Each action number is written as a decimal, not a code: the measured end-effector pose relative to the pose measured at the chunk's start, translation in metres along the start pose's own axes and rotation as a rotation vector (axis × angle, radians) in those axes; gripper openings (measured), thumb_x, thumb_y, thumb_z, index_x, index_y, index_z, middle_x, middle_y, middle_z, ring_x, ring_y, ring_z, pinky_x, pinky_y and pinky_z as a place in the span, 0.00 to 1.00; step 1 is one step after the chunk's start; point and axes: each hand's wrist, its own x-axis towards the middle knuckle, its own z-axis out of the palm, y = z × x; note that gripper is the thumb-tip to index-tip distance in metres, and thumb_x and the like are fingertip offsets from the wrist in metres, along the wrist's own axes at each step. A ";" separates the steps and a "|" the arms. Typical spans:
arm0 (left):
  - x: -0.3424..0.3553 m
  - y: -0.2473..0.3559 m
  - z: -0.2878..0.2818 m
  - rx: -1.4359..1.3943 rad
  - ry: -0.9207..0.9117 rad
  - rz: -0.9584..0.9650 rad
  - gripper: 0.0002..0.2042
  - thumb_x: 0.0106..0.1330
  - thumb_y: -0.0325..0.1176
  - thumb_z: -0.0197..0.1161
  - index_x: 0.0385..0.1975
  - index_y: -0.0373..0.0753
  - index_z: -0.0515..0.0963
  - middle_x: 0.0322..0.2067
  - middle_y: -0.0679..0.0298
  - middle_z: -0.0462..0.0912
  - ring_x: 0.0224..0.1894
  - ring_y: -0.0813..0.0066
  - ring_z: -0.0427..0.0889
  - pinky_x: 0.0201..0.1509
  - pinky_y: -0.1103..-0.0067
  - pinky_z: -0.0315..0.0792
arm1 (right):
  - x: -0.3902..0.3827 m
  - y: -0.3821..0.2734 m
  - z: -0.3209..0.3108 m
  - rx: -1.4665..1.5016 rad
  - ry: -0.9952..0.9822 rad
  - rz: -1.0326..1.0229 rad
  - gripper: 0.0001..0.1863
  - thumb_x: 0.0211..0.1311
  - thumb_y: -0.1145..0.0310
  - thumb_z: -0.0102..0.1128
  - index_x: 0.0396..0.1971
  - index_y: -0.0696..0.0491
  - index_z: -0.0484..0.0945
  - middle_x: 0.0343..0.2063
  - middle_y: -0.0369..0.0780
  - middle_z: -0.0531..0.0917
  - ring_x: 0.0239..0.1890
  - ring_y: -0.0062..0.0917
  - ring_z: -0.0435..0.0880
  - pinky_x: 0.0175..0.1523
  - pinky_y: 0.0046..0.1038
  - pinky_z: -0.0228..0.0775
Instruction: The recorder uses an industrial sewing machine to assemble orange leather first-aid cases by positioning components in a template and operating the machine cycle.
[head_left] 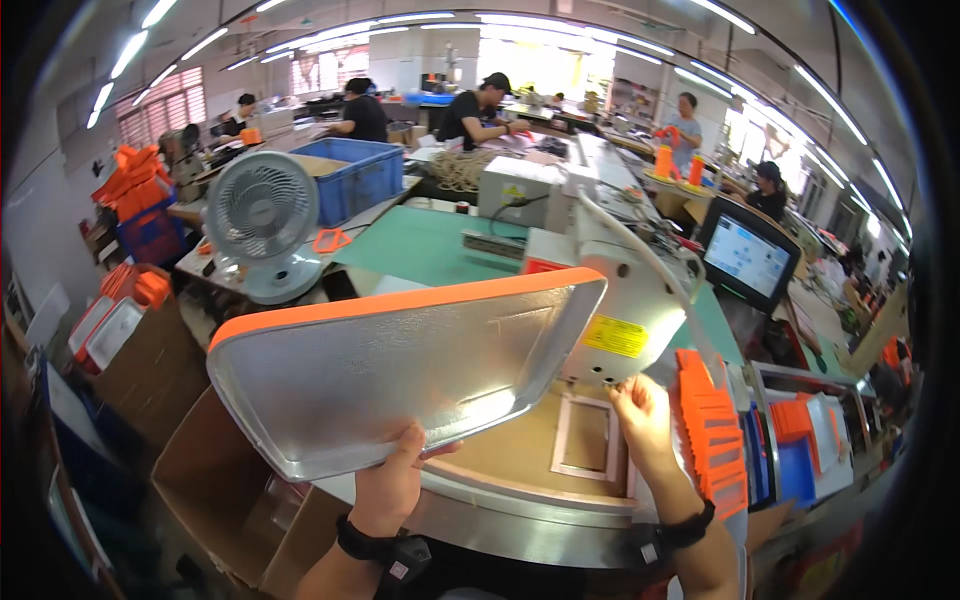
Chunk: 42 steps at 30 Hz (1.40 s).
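My left hand (pixel 392 485) grips the lower edge of a silver foil-lined panel (pixel 400 370) with an orange rim, thumb on the foil side. The panel is tilted up and hides part of the work surface behind it. My right hand (pixel 645 415) is raised under the white sewing machine head (pixel 625 300), its thumb and fingers pinched together by small dark holes. What they hold, if anything, is too small to make out. Below lies a pale rectangular frame (pixel 557 440) on a tan board (pixel 500 440), left of my right hand.
Orange cut-out pieces (pixel 712 430) lie right of the machine. A screen (pixel 748 255) stands beyond them. At left are a fan (pixel 262 220), a blue crate (pixel 355 180) and an open cardboard box (pixel 215 480). Several people work farther back.
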 end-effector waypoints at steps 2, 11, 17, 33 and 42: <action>0.000 0.016 -0.019 0.005 0.049 0.049 0.14 0.74 0.25 0.54 0.57 0.38 0.71 0.50 0.59 0.78 0.52 0.56 0.82 0.47 0.59 0.85 | -0.022 -0.031 0.010 -0.155 -0.217 0.237 0.04 0.66 0.76 0.57 0.31 0.60 0.78 0.22 0.32 0.78 0.27 0.13 0.73 0.35 0.19 0.66; -0.046 0.142 -0.221 0.347 0.973 0.534 0.14 0.70 0.30 0.62 0.53 0.38 0.71 0.44 0.60 0.80 0.39 0.71 0.85 0.34 0.77 0.84 | -0.091 -0.146 0.044 -0.457 -0.867 -0.298 0.20 0.52 0.82 0.63 0.48 0.59 0.80 0.56 0.49 0.78 0.51 0.40 0.82 0.59 0.33 0.72; -0.066 0.122 -0.339 0.719 1.172 0.092 0.27 0.65 0.21 0.58 0.63 0.35 0.57 0.49 0.51 0.77 0.36 0.65 0.86 0.23 0.77 0.84 | -0.095 -0.105 0.004 -0.515 -0.691 -0.098 0.18 0.61 0.84 0.58 0.52 0.61 0.79 0.59 0.48 0.76 0.46 0.32 0.83 0.53 0.28 0.75; 0.019 -0.053 -0.420 0.685 0.450 -0.540 0.09 0.68 0.36 0.57 0.30 0.38 0.77 0.26 0.69 0.76 0.26 0.81 0.72 0.24 0.76 0.66 | -0.113 -0.117 -0.012 -0.877 -0.427 -0.114 0.23 0.52 0.81 0.65 0.51 0.58 0.80 0.54 0.51 0.80 0.50 0.42 0.83 0.57 0.37 0.74; 0.049 0.124 -0.216 0.891 0.255 0.140 0.25 0.76 0.43 0.53 0.68 0.38 0.67 0.68 0.62 0.69 0.70 0.67 0.65 0.70 0.69 0.59 | -0.113 -0.087 0.036 -1.082 -0.633 -0.116 0.47 0.52 0.51 0.72 0.64 0.65 0.62 0.64 0.59 0.65 0.69 0.52 0.64 0.69 0.54 0.56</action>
